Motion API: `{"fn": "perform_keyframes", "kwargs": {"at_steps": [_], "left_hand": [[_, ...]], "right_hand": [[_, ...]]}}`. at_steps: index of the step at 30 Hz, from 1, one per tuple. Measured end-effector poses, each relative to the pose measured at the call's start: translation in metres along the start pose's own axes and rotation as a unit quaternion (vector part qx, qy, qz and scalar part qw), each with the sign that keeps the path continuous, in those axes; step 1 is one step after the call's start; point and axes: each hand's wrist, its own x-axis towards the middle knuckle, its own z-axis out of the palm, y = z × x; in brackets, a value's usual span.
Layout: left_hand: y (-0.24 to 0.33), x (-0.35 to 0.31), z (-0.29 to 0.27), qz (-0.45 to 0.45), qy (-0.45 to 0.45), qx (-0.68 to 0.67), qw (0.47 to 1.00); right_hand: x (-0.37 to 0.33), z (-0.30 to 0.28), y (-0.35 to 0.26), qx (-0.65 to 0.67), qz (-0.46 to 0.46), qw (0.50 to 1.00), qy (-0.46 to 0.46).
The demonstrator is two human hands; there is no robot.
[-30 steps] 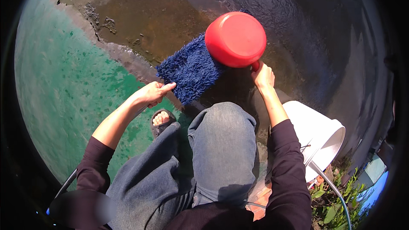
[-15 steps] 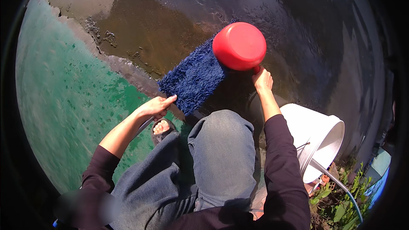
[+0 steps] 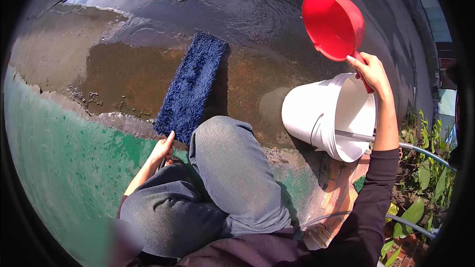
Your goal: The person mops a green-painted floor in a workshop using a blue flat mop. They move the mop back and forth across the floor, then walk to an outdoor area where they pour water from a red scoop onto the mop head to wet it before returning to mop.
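Observation:
A red dipper (image 3: 341, 27) is raised above the bucket, its bowl tilted so that the inside shows. My right hand (image 3: 371, 72) is wrapped round its handle. Below stands the white bucket (image 3: 309, 113), its mouth turned to the right, with a grey hose (image 3: 420, 152) running into it. On the left my left hand (image 3: 162, 152) grips the near end of a blue shaggy mop head (image 3: 190, 86), thumb lying along its edge. A thin rod shows under that hand. The mop head hangs over the wet ground, pile facing up.
Wet brown concrete (image 3: 133, 74) with shallow water lies ahead. A green painted floor (image 3: 64, 153) spreads at left, with a broken edge between. Leafy plants (image 3: 415, 217) and orange bricks (image 3: 341, 183) are at right. My jeans-covered knees (image 3: 232, 153) fill the lower middle.
My right hand has swung the dipper off the mop head, up and right toward the bucket, turning its bowl so the inside shows. The view has shifted right.

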Motion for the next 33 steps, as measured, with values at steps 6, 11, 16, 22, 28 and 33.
{"fn": "perform_keyframes", "kwargs": {"at_steps": [6,11,16,22,28,33], "left_hand": [[-0.01,0.008,0.028,-0.012,0.005,-0.002,1.0],[-0.02,0.022,0.039,0.009,0.042,0.02,0.999],[-0.034,0.038,0.041,0.052,0.092,0.035,0.994],[-0.033,0.035,0.046,0.119,0.161,0.055,0.978],[-0.01,0.042,0.037,0.081,0.095,0.002,0.992],[-0.005,0.063,0.023,0.09,0.109,0.034,0.989]], "right_hand": [[-0.137,-0.045,0.059,-0.118,0.158,0.98,-0.034],[-0.076,0.084,0.125,-0.194,0.298,0.916,-0.186],[-0.008,0.217,0.209,-0.222,0.184,0.916,-0.279],[-0.007,0.259,0.265,0.109,0.161,0.935,-0.297],[-0.064,0.189,0.241,0.259,0.234,0.916,-0.196],[-0.122,0.112,0.204,0.455,0.262,0.82,-0.229]]}}
